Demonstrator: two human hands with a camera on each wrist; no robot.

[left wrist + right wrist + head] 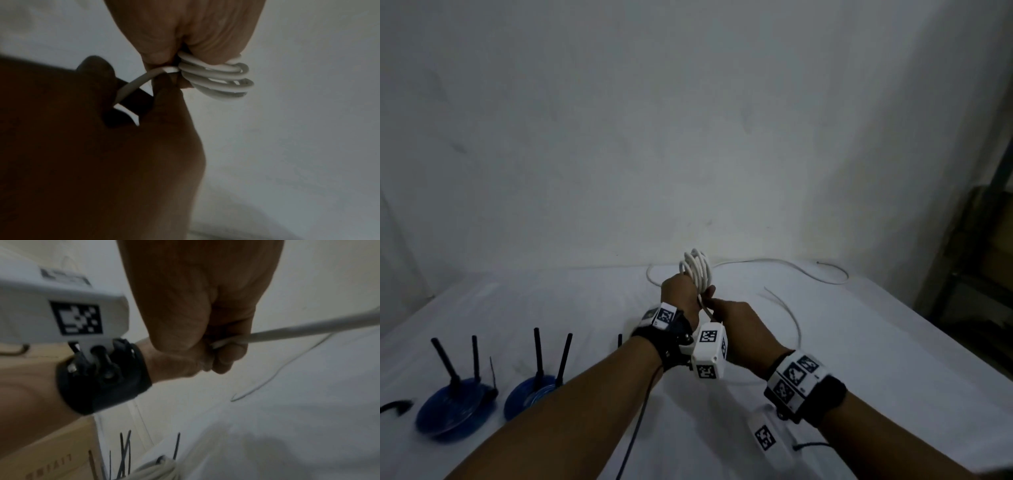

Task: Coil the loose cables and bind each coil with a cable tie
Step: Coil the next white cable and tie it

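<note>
My left hand is raised over the white table and grips a coil of white cable of several loops, which stands up out of the fist. In the left wrist view the loops bulge out below the curled left hand. My right hand is close against it and pinches the loose strand leading off the coil, fingers curled round it. The rest of that cable trails over the table behind and to the right.
Two bound blue cable coils with black tie tails sticking up lie at the front left. A black tie lies at the far left edge. A cardboard box and black ties show low in the right wrist view.
</note>
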